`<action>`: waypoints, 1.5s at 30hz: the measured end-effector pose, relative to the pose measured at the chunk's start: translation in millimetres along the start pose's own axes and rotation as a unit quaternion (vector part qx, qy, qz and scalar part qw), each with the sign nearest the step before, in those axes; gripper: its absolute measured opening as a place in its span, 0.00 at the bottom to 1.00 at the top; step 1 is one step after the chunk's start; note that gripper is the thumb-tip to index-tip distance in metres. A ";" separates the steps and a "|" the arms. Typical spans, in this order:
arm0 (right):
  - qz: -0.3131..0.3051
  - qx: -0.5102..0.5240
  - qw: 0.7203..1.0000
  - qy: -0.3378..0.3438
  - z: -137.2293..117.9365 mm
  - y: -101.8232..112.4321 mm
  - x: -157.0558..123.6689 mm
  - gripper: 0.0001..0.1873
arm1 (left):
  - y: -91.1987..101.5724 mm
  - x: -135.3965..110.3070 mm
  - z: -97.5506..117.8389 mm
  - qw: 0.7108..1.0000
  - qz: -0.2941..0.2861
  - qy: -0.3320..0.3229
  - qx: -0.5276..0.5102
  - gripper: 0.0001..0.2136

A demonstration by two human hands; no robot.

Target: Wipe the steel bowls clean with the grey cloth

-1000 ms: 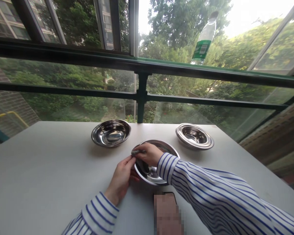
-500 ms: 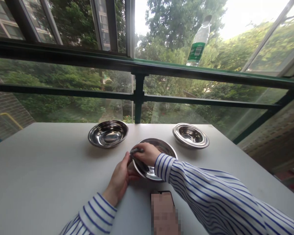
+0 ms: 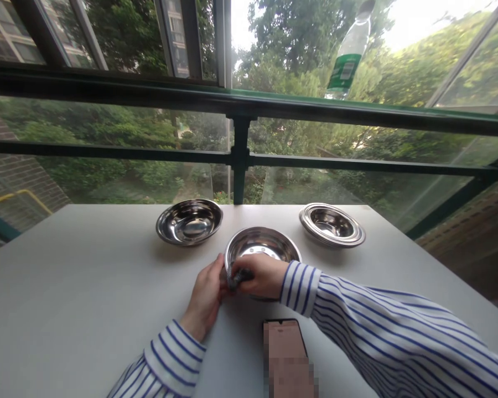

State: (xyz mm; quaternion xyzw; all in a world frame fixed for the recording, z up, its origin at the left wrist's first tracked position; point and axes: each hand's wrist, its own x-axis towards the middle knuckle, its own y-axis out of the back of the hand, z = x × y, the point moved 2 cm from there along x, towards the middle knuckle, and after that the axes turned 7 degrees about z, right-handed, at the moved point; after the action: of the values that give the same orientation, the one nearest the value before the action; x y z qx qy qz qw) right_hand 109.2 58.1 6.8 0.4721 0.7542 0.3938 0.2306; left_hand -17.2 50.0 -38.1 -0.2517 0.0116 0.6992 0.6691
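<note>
In the middle of the white table, a shiny metal bowl (image 3: 269,236) stands tipped slightly. My left hand (image 3: 205,296) grips its left side, thumb by the rim and fingers partly hidden low against the outer wall. A bunched dark grey cloth (image 3: 234,277) is pinched in my right hand (image 3: 262,275), which presses it on the left part of the bowl's rim. My right hand covers much of the bowl's near side. Just in front of the bowl lies a phone (image 3: 286,342), its screen partly blurred out.
Another metal bowl (image 3: 190,222) sits at the back left of the table (image 3: 87,298). Nested metal bowls (image 3: 332,225) are at the back right. A green railing (image 3: 157,99) runs behind, with a green-labelled plastic bottle (image 3: 347,61) on top.
My right hand and the cloth have moved down along the bowl's left rim, nearer to me. More of the bowl's inside shows. The whole view has shifted slightly.
</note>
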 end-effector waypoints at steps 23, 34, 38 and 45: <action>0.023 -0.079 0.996 0.044 -16.4 -10.7 -14.6 0.15 | 2.3 -4.5 6.0 0.998 -0.032 -0.039 0.029 0.13; -0.010 -0.238 0.962 0.131 2.1 22.7 -82.8 0.09 | 7.8 -0.4 7.1 0.997 0.023 -0.031 0.072 0.14; 0.059 -0.253 0.949 0.177 -3.4 3.0 -86.8 0.10 | 8.1 -0.2 7.6 0.996 0.026 -0.040 0.080 0.13; 0.147 -0.199 0.956 0.160 37.8 18.5 -102.7 0.12 | 11.6 -1.6 14.2 0.994 0.018 -0.030 0.108 0.12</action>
State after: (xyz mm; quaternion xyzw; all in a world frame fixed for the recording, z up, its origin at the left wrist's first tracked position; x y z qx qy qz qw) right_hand 192.3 -15.0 -2.7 0.4534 0.6099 0.6357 0.1355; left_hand -33.0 52.4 -28.8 -0.1564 0.0713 0.7130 0.6798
